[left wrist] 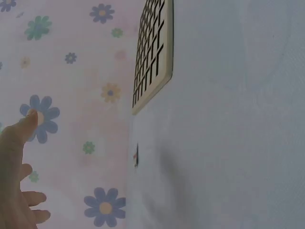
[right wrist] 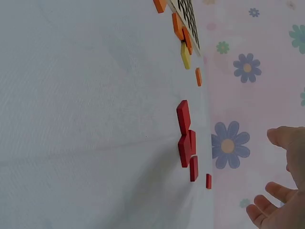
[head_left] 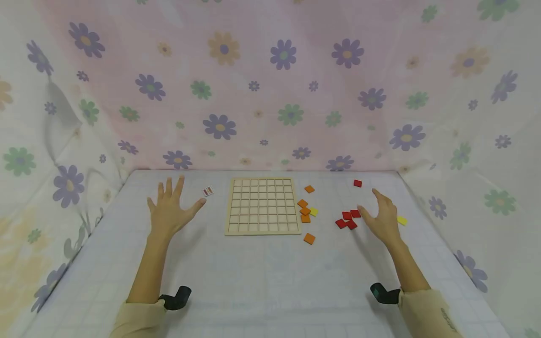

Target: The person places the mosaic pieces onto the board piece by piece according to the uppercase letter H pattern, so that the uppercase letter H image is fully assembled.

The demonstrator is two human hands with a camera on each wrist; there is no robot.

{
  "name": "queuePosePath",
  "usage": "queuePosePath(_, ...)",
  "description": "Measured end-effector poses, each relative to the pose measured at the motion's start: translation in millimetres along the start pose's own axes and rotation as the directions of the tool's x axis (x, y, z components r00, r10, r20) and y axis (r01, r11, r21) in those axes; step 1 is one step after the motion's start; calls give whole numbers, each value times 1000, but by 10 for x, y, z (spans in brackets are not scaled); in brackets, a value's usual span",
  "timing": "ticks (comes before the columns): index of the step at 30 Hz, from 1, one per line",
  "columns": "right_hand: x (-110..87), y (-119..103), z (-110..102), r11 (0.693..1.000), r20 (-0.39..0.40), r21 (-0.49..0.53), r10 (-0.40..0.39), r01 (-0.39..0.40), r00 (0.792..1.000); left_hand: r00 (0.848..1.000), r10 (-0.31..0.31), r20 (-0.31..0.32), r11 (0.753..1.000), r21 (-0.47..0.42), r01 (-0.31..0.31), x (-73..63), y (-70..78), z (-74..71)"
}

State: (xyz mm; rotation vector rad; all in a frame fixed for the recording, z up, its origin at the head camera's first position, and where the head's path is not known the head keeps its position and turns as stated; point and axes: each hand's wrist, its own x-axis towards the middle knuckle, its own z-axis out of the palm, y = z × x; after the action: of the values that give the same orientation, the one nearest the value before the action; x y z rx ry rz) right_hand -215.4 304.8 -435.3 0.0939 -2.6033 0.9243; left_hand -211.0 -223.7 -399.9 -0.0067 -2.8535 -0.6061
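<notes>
My left hand (head_left: 170,215) hovers over the left of the table with fingers spread, holding nothing. Beyond its thumb lies a small printed card (head_left: 208,191). A pale wooden grid board (head_left: 263,232) lies between the hands; no tiles sit in its squares. On the right, my right hand (head_left: 384,219) is held above the table, its fingers loosely extended and nothing in them. Closest to its thumb is a cluster of red tiles (head_left: 351,224), some touching. In the right wrist view, these red tiles (right wrist: 184,117) lie flat, apart from the fingers.
Several orange tiles (head_left: 309,238) lie along the board's right edge, with a yellow tile (head_left: 313,212) among them. A lone red tile (head_left: 357,183) is farther back, and another yellow tile (head_left: 402,220) is right of my right hand. Flowered cloth walls (head_left: 283,84) surround the table.
</notes>
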Motion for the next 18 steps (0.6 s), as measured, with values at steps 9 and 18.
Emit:
queuePosePath(9, 4, 95, 129, 997, 220, 44, 47, -58, 974, 976, 140, 167, 951, -296, -85, 88, 19, 495)
queuePosePath(18, -100, 144, 224, 996, 304, 12, 76, -83, 950, 962, 226, 151, 928, -334, -165, 200, 68, 874)
